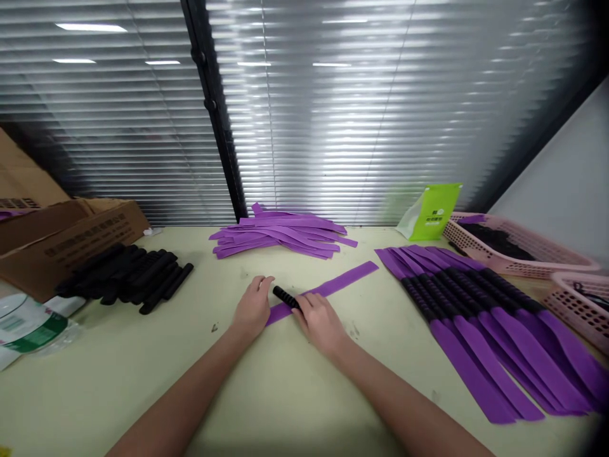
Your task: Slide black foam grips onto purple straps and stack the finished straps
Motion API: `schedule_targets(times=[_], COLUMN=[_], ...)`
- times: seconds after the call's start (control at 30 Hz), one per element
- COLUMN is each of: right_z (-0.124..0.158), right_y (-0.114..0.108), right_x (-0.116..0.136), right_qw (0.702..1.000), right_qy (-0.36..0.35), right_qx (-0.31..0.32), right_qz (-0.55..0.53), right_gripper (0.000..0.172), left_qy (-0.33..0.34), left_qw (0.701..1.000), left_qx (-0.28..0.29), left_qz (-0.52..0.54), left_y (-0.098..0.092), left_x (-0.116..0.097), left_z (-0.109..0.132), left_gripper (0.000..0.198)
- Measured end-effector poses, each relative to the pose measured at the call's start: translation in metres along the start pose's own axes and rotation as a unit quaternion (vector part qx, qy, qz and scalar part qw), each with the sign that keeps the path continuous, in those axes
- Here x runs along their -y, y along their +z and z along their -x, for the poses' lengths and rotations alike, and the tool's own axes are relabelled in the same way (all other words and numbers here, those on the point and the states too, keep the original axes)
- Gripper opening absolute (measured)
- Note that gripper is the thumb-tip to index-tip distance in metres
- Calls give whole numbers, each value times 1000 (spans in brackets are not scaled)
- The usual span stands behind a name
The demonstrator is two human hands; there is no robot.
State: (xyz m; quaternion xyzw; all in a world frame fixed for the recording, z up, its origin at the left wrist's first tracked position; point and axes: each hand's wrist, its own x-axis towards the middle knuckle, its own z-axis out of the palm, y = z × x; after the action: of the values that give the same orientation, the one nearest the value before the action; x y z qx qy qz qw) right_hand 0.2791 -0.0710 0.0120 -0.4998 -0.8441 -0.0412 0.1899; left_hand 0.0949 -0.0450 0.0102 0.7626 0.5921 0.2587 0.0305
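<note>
Clock centred on the black ribbed tube point(285, 296) between the hands; 12 toward the window blinds point(380, 127).

1. Tube, slanting from 10 to 4 above one purple strip point(349, 278). Strip itself running from 8 to 2 along the surface point(228, 393).

2. Right hand point(323, 320), at 4. Fingers bent and closed on the tube's near end, presumably to steady it and leave the far end free.

3. Left hand point(252, 304), at 9, over the strip's 8-o'clock end. Fingers curled, just beside the tube but apart from it; whether pinching the strip, impossible to tell. Likely there to keep that end in check.

4. Loose purple strips point(285, 235), heaped at 12, probably for easy reach.

5. Black tubes point(128, 273), piled at 9, beside a cardboard box point(95, 235); likely kept separate by kind.

6. Purple strips with black sleeves point(459, 289), laid side by side at 3, apparently for tidy, countable storage.

7. Green pouch point(435, 212), upright at 2.

8. Pink basket point(547, 266), between 2 and 3, holding dark items.
</note>
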Motion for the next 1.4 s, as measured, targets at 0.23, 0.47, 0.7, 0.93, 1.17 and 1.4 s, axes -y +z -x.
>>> schedule_targets(times=[0.23,0.47,0.7,0.93,1.17,1.4], right_z=[-5,-12,-11,-4,-9,-8], right_y=[2,-21,-22,3,0,-30], right_x=[-12,-113,-78,14,1,-143], right_qw=[999,969,972,991,996,943], right_qy=[-7,230,123,-66,-27,283], right_qx=[39,67,7,-15,38,72], right_qz=[35,63,198,118,74,159], right_gripper=[28,23,35,33,25,23], left_qy=[-58,-57,-28,-1,3,-38], left_qw=[970,963,969,965,983,977], left_qx=[101,107,-51,-165,-56,22], left_qz=[-214,-242,-241,-205,-176,-211], left_y=[-4,-5,-5,7,12,10], left_x=[-6,-7,-11,-13,-12,-9], left_z=[4,4,3,1,3,-1], left_gripper=[58,62,59,54,64,82])
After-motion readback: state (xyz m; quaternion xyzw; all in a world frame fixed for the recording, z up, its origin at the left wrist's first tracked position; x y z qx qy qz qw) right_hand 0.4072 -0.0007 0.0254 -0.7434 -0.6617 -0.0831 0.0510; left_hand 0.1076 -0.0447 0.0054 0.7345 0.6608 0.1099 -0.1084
